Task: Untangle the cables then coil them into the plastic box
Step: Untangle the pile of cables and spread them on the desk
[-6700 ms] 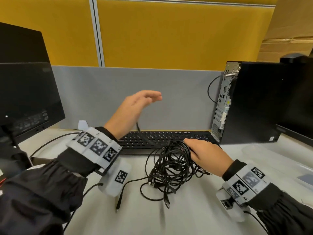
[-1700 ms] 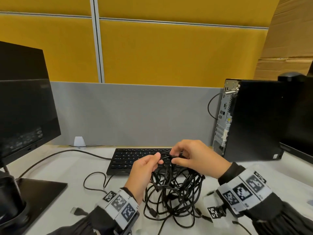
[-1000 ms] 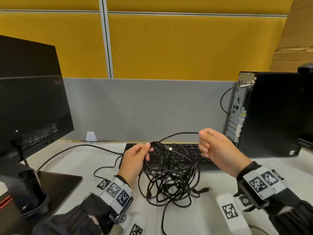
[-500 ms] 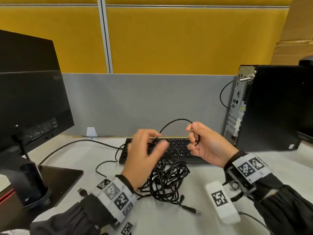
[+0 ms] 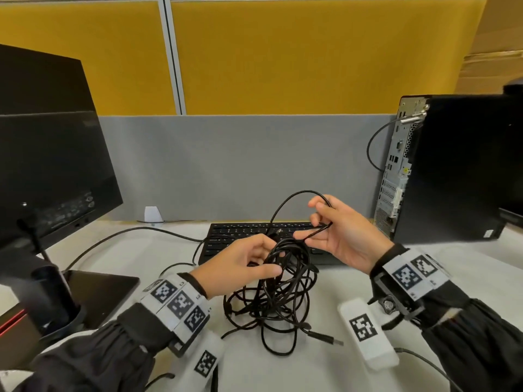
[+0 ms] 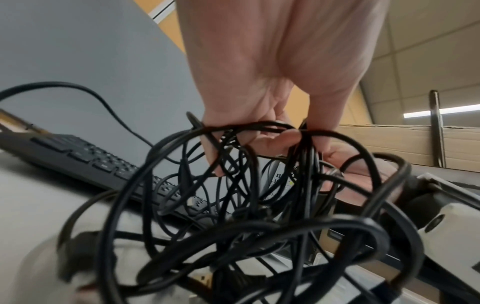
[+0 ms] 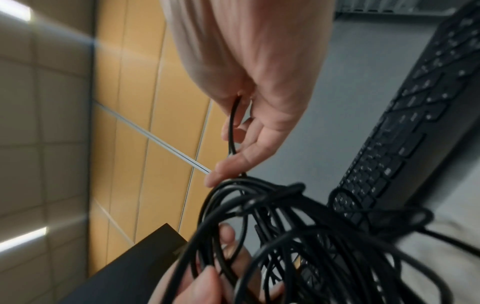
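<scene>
The left hand point(image 5: 237, 264) grips the top of the black cables point(image 5: 280, 292), lifting the tangle off the desk point(image 5: 325, 372) before the keyboard point(image 5: 240, 232). The right hand point(image 5: 348, 236) pinches one loop; no box shows. Monitor point(image 5: 53, 176) labels are too blurred to read.

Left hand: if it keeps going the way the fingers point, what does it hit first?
Probably the right hand: the left hand points right through the cable tangle it already grips. Depth unclear.

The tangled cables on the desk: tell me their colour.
The cables are all black, with a metal plug tip at one loose end; the head view shows this best.
</scene>
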`<act>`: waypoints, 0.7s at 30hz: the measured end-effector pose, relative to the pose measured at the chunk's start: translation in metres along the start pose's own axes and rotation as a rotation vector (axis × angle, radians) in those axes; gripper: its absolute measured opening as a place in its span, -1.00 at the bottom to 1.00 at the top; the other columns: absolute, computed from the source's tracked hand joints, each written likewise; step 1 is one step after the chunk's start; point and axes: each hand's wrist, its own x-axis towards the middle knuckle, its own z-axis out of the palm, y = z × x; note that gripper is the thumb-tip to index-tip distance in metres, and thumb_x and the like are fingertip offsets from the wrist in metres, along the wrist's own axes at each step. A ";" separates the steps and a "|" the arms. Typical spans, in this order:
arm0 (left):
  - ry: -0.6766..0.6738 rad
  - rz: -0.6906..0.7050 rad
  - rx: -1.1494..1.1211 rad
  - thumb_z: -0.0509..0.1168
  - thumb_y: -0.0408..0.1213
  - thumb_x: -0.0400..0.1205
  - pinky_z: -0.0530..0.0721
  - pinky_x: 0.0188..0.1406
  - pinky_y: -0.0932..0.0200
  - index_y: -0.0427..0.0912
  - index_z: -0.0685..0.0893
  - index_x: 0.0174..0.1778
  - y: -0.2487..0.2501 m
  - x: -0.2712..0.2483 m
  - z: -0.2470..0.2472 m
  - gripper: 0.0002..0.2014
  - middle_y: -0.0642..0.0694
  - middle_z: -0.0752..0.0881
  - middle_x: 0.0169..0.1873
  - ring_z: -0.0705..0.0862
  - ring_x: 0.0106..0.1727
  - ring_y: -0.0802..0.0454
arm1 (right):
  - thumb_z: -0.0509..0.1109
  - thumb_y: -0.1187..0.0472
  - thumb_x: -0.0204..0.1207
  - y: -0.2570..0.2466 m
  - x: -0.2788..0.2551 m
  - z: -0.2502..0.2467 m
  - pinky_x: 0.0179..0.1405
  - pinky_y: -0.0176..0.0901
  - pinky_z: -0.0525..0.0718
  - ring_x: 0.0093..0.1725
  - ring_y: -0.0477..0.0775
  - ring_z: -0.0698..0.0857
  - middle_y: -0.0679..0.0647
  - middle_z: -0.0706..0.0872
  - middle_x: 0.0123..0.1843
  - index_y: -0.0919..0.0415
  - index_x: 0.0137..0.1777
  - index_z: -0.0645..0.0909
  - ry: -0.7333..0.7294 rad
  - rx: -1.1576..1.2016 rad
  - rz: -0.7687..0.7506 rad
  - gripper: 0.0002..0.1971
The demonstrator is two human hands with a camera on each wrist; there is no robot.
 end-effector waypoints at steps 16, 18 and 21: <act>-0.053 -0.073 -0.428 0.21 -0.28 0.40 0.60 -0.18 0.28 -0.22 0.67 -0.01 -0.002 0.005 -0.006 -0.72 0.01 0.71 -0.28 0.64 -0.17 0.12 | 0.12 0.11 0.71 0.015 0.010 -0.012 -0.58 -0.29 0.29 -0.54 -0.04 0.32 0.03 0.37 -0.43 0.11 -0.06 0.42 -0.097 -0.106 0.140 -0.86; -0.082 -0.076 -0.438 0.19 -0.32 0.37 0.60 -0.15 0.28 -0.25 0.66 0.03 -0.001 0.005 -0.006 -0.66 0.00 0.73 -0.26 0.66 -0.16 0.11 | 0.20 0.10 0.65 0.010 0.007 -0.017 -0.54 -0.27 0.46 -0.53 -0.03 0.44 0.02 0.41 -0.42 0.13 -0.10 0.43 -0.159 -0.085 0.146 -0.86; -0.105 -0.087 -0.472 0.15 -0.47 0.31 0.61 -0.03 0.26 -0.28 0.63 0.13 -0.001 0.004 -0.008 -0.55 -0.05 0.78 -0.17 0.71 -0.10 0.09 | 0.36 0.21 0.48 0.003 0.003 -0.026 -0.38 -0.23 0.70 -0.41 0.01 0.66 0.04 0.56 -0.33 0.16 -0.14 0.46 -0.259 -0.060 0.138 -0.89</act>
